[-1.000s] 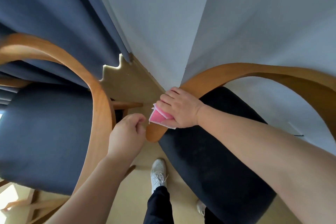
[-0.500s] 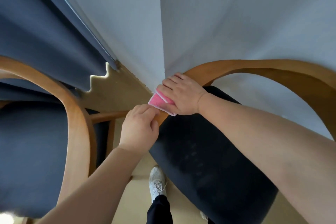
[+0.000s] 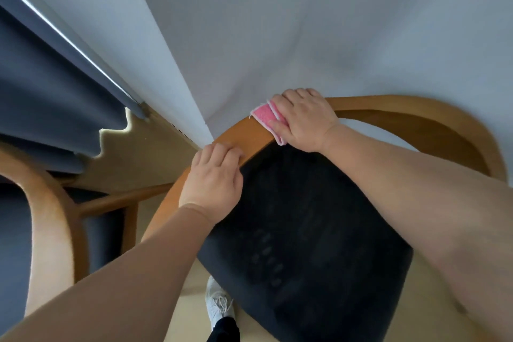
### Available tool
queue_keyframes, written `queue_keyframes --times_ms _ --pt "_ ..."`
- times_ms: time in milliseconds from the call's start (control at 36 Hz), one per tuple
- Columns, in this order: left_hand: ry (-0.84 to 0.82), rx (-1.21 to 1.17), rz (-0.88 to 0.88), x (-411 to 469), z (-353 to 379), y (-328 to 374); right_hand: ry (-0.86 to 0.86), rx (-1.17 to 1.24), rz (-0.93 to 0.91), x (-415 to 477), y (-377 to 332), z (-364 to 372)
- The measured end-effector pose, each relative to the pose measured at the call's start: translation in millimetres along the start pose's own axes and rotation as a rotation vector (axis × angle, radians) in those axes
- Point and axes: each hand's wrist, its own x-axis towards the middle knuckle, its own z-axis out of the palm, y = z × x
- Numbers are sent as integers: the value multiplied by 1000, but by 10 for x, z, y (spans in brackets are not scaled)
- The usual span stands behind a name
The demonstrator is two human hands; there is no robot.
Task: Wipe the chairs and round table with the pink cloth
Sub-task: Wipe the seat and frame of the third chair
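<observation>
1. A white shoe (image 3: 219,305) stands on the beige floor (image 3: 155,155), partly under the front edge of the chair (image 3: 416,125).
2. The chair's dark seat (image 3: 305,230) fills the lower centre of the view. A curved wooden rail (image 3: 247,133) runs around its left and far sides.
3. A second chair (image 3: 50,216) with a similar wooden frame and a blue seat stands at the left, apart from the first.
4. The left hand (image 3: 213,178) sits on the left part of the rail. Its grip is narrow, with the fingers curled over the wood.
5. The right hand (image 3: 302,119) is farther along the rail, at the bend. Its grip holds the pink cloth (image 3: 263,115) against the top of the rail, fingers bent over the far edge and thumb on the near side.
6. The pink cloth is folded. It protrudes from under the right hand toward the left hand without touching it.
7. A dark blue curtain (image 3: 50,86) hangs at the far left, its hem just above the floor.
8. A pale wall (image 3: 277,22) forms a corner behind the chair.
</observation>
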Motion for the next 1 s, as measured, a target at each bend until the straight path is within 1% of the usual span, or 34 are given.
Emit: queue_keyframes --times_ms 83,222,333,389,472,611,695,861,1000 --pt "-51 40 46 12 -7 15 -37 4 -1 -11 64 -12" --pt "-116 69 35 30 -20 31 -54 -16 74 -127 338 0" --pt "-147 104 51 53 -10 19 -86 -5 66 -191 470 1" --pt "-167 105 44 59 -21 30 -125 50 42 -186 490 -13" --pt "-190 98 21 56 -35 43 -223 128 -54 -175 580 -80" --pt "-196 107 30 75 -31 48 -269 81 -189 -109 734 -181" --pt "-197 113 12 69 -27 57 -324 151 -184 -86 711 -190" --pt "-211 136 3 71 -42 85 -148 84 -168 -82 697 10" --pt "-205 128 5 71 -40 77 -72 31 -153 -122 747 57"
